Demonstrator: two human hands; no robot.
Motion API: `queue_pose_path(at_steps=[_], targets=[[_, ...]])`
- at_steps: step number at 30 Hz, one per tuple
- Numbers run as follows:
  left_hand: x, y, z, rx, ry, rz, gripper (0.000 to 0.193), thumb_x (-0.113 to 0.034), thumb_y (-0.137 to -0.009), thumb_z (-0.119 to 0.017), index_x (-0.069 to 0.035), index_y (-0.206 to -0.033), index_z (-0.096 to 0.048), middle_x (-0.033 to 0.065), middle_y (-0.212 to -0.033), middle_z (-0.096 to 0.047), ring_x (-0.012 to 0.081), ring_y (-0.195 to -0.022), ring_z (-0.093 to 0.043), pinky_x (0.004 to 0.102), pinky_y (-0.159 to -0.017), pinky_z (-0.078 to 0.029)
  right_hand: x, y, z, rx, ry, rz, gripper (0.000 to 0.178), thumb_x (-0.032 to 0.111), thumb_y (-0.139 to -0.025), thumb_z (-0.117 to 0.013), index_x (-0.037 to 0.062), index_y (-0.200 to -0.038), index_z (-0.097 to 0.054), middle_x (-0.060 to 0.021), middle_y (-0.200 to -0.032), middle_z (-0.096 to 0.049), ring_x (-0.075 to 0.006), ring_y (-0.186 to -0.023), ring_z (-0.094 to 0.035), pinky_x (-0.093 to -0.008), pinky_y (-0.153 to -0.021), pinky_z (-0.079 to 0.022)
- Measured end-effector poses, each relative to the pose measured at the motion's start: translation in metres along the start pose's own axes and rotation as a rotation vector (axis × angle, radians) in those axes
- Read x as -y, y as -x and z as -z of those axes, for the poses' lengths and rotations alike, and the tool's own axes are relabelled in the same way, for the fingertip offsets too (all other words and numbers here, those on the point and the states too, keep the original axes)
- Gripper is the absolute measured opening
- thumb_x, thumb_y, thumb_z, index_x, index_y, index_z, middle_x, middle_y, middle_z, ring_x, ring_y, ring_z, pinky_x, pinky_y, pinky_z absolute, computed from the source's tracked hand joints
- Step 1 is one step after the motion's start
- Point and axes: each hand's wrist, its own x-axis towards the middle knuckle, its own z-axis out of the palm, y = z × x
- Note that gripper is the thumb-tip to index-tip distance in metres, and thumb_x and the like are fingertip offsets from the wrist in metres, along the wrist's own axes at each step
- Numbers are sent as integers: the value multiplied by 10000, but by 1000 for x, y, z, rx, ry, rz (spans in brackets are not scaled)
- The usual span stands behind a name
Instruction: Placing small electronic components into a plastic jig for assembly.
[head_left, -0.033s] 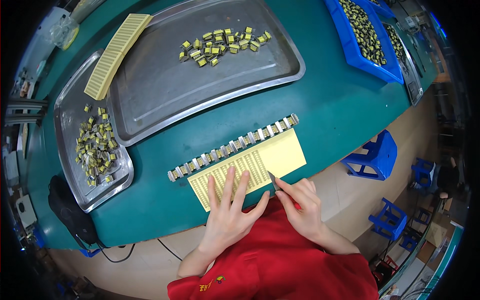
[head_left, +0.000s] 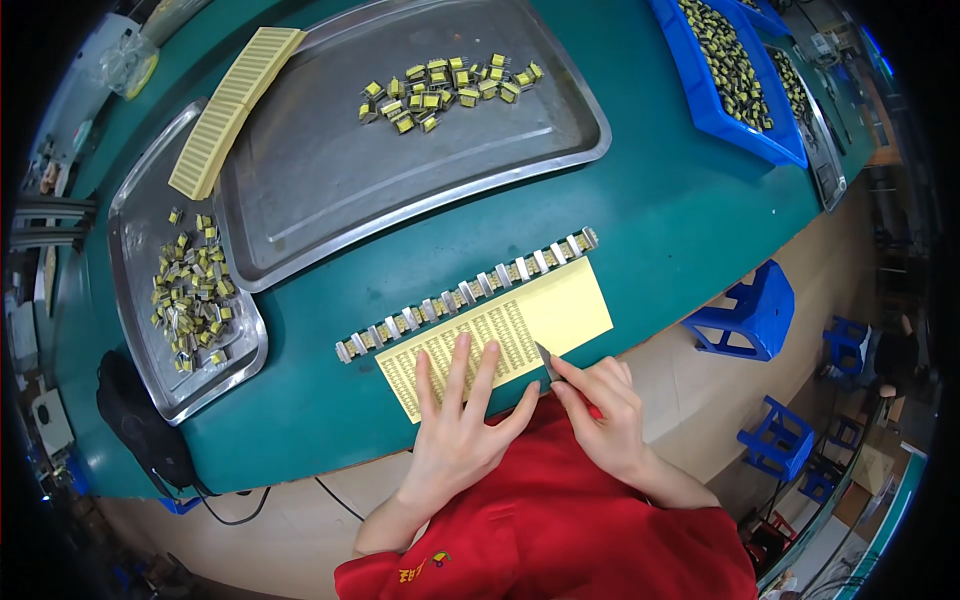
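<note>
My left hand [head_left: 460, 430] is spread with its fingertips lying on a pale yellow label sheet [head_left: 567, 312], which rests at the near edge of the table. Rows of small printed labels cover most of the sheet; its right end is plain yellow. Pinched in my right hand [head_left: 608, 412] is a small knife [head_left: 546, 362] with a pointed grey blade and a bit of red handle showing. The blade tip is at the sheet's near edge, beside the last label row. Along the sheet's far edge stands a line of small transformers [head_left: 465, 293], yellow and metal, side by side.
Beyond lies a large metal tray [head_left: 400, 190] with a heap of transformers. A smaller metal tray [head_left: 135, 290] at left holds more. Across both rims leans a stack of yellow label sheets [head_left: 230, 110]. A blue bin [head_left: 735, 140] of transformers stands far right; a black pouch [head_left: 140, 425] lies left.
</note>
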Motion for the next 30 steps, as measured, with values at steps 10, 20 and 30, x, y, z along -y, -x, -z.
queue_pose_path(at_steps=[10, 20, 30], targets=[[0, 0, -4, -39, -7, 17, 441, -266, -812, -682, -200, -1242, -607, 195, -1432, -446, 440, -1378, -362, 702, -1076, -223, 3, 0, 2, 15, 10, -60, 300, 27, -815, -729, 45, -1112, -695, -9, -753, -618, -176, -697, -539, -311, -682, -385], [-13, -13, -8, -56, -124, 96, 542, -302, -816, -607, -70, -1305, -587, 153, -1306, -511, 423, -1326, -400, 734, -1048, -230, 2, 0, 0, -14, 9, -34, 269, 39, -820, -732, 44, -1087, -706, -12, -756, -623, -175, -697, -544, -311, -682, -389], [-12, -11, -10, -63, -118, 92, 542, -292, -804, -606, -71, -1298, -590, 152, -1309, -510, 423, -1341, -384, 742, -1054, -217, 2, 0, -3, -21, 7, -31, 267, 26, -817, -733, 29, -1083, -708, -17, -767, -635, -173, -697, -549, -310, -671, -389]])
